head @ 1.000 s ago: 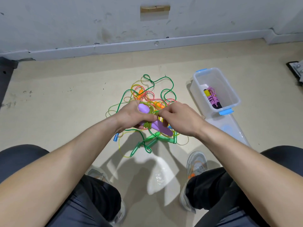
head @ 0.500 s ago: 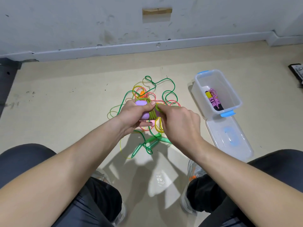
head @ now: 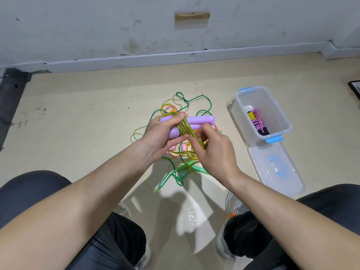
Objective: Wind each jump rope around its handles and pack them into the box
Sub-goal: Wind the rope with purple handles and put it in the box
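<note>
Purple handles, level and well left of the clear box, are gripped in the curled fingers of the left hand, while the right hand pinches the yellow-green rope wound round them. Loose ropes tangle on the floor beneath; a wound pink rope lies inside the box. Half a second ago the fist mostly hid those handles.
</note>
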Action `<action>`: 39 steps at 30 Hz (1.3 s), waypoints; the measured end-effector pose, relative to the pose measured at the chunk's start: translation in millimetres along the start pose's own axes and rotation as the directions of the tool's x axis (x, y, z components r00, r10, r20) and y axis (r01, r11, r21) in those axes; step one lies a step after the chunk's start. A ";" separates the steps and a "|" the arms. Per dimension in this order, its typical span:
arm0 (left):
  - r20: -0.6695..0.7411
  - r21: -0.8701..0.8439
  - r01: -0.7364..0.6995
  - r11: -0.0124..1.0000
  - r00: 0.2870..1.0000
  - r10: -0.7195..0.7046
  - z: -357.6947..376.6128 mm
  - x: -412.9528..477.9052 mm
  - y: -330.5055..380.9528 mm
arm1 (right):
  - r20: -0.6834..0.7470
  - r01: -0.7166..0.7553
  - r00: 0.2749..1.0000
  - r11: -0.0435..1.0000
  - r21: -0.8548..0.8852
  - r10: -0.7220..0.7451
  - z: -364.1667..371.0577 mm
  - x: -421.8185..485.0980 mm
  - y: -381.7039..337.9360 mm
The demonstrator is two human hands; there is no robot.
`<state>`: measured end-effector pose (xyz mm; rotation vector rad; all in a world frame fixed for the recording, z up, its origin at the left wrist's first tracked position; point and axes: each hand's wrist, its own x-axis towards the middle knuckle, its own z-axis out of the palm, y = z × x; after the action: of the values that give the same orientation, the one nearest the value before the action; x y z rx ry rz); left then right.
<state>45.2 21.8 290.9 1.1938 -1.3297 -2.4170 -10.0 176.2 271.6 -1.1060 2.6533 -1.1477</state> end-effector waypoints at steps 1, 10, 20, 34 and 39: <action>0.012 -0.011 0.015 1.000 1.000 -0.014 -0.4 -0.5 2.6 | -0.020 0.112 0.993 0.984 -0.141 -0.115 -1.6 1.8 1.1; 0.063 0.139 -0.035 0.990 0.998 0.027 -0.2 -3.2 10.7 | -0.015 0.189 0.978 0.924 -0.332 -0.206 -4.7 3.2 -3.7; 0.093 0.030 -0.105 0.994 0.990 0.102 -5.0 -1.7 23.3 | 0.654 -0.521 0.755 0.638 0.567 0.035 -25.5 30.0 16.6; 0.431 0.353 0.017 0.936 0.885 -0.178 -11.4 -17.1 29.3 | 0.620 -0.132 0.785 0.971 0.197 -0.019 -51.6 56.5 46.0; 0.461 0.707 -0.125 0.696 0.828 -0.319 -12.1 -15.2 21.0 | 0.828 -0.027 0.561 0.999 0.020 -0.001 -43.1 52.5 36.4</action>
<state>58.8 8.2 312.0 0.6340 -2.6438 -2.4770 -83.8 187.0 291.0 -1.2039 1.8542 -0.4312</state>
